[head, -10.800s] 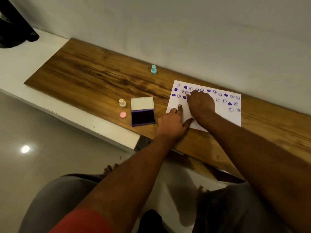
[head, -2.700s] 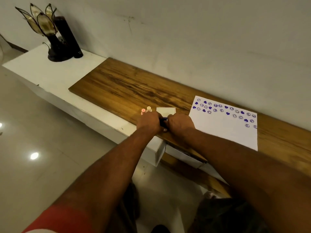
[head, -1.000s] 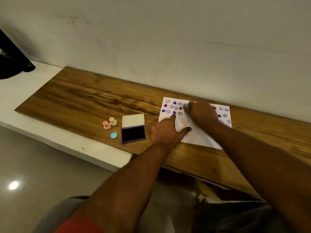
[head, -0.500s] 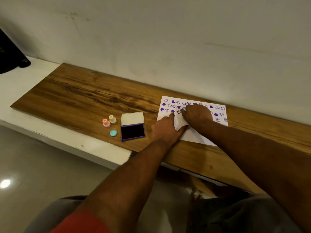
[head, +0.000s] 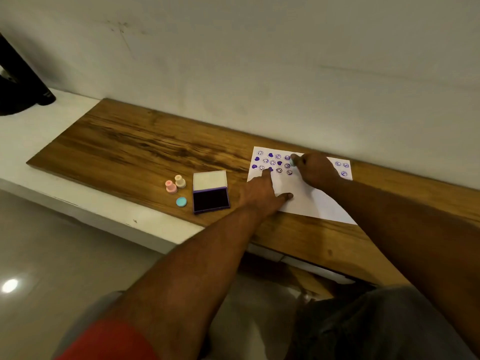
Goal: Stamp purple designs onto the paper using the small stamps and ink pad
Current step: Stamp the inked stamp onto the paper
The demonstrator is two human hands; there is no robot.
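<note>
A white sheet of paper (head: 301, 198) lies on the wooden board, its far part covered with purple hearts and smiley prints. My left hand (head: 261, 194) lies flat on the paper's left edge, fingers spread, pinning it down. My right hand (head: 315, 168) is over the far part of the sheet and grips a small teal stamp (head: 294, 160), whose tip shows at my fingertips just above the paper. The purple ink pad (head: 211, 199) lies open left of the paper, lid folded back. A pink stamp (head: 171, 186) and a cream stamp (head: 180, 181) stand left of it beside a teal cap (head: 181, 201).
The wooden board (head: 135, 152) rests on a white shelf (head: 39, 141) against a pale wall. A black object (head: 18, 84) stands at the far left of the shelf. The board's front edge drops to a tiled floor; my knees show below.
My right hand has shifted a little right along the rows and lifted, so the teal stamp's tip now shows. My left hand keeps pressing the paper. The view has drifted slightly.
</note>
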